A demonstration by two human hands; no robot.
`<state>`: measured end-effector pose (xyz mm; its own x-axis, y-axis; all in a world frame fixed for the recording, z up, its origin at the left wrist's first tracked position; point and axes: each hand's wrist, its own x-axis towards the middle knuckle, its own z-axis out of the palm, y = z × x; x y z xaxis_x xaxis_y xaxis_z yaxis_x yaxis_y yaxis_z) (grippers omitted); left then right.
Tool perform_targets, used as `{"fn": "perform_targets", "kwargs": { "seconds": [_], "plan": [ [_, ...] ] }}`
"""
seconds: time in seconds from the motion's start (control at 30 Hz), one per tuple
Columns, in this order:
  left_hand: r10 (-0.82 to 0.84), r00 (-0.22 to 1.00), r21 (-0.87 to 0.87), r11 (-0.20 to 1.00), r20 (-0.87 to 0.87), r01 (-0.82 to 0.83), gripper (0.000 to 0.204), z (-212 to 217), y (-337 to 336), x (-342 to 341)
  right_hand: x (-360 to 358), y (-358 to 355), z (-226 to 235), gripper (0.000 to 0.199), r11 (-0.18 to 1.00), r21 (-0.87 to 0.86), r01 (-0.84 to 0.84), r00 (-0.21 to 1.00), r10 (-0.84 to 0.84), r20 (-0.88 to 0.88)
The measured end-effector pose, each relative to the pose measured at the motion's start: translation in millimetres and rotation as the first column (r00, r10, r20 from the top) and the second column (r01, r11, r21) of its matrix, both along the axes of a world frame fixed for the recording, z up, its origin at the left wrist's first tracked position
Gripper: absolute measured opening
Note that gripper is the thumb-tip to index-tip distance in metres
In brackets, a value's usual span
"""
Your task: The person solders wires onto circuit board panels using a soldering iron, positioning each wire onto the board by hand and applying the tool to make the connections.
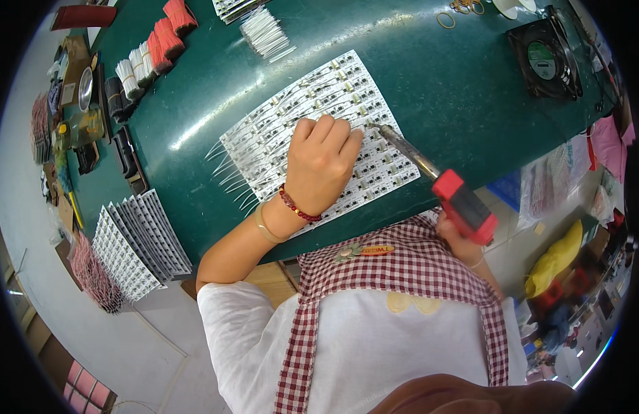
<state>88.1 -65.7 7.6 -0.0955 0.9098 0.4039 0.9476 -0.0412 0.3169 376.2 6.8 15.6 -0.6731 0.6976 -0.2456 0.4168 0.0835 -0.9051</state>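
A white panel of small circuit boards (385, 148) lies at an angle on the green table, with rows of components and thin white wires (229, 176) trailing off its left edge. Over the panel's middle, my left hand (324, 164) is closed, fingers curled down; whatever they pinch is hidden beneath them. My right hand (459, 240), at the table's near edge, grips a soldering iron (466, 203) with a red and black handle. Its metal tip reaches the panel just right of my left fingers. Whether the tip touches a board, I cannot tell.
Loose white wires (266, 34) lie beyond the panel. Bundles of red wire (167, 40), white wire (135, 71) and black wire (118, 98) line the far left. More panels (133, 241) stand stacked at the left edge. A black fan (542, 58) occupies the far right, near rubber bands (464, 7).
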Motion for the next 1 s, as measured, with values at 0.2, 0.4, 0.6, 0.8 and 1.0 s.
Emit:
{"fn": "perform_targets", "kwargs": {
  "seconds": [0.2,0.4,0.6,0.8,1.0],
  "plan": [
    [0.006,1.000,-0.021,1.000,-0.019,-0.007,0.024,3,0,0,5,-2,0,0.020,0.995,-0.075,0.068,0.997,-0.071,-0.035],
    [-0.009,1.000,-0.010,1.000,0.019,0.009,0.025,3,-3,2,6,-3,0,0.019,0.994,-0.082,0.069,0.994,-0.076,-0.081],
    [-0.027,1.000,-0.011,1.000,0.002,0.027,0.025,0,-4,2,9,-4,-3,0.021,1.000,-0.016,0.010,0.998,-0.011,-0.067],
    [-0.025,1.000,-0.027,0.999,-0.018,0.024,0.024,1,-4,3,10,-4,-7,0.024,0.999,0.043,-0.016,1.000,0.017,-0.014],
    [-0.017,0.999,-0.062,0.998,-0.045,0.014,0.022,3,-3,4,12,-6,-5,0.023,0.999,0.044,0.028,0.999,-0.027,-0.025]
  ]
}}
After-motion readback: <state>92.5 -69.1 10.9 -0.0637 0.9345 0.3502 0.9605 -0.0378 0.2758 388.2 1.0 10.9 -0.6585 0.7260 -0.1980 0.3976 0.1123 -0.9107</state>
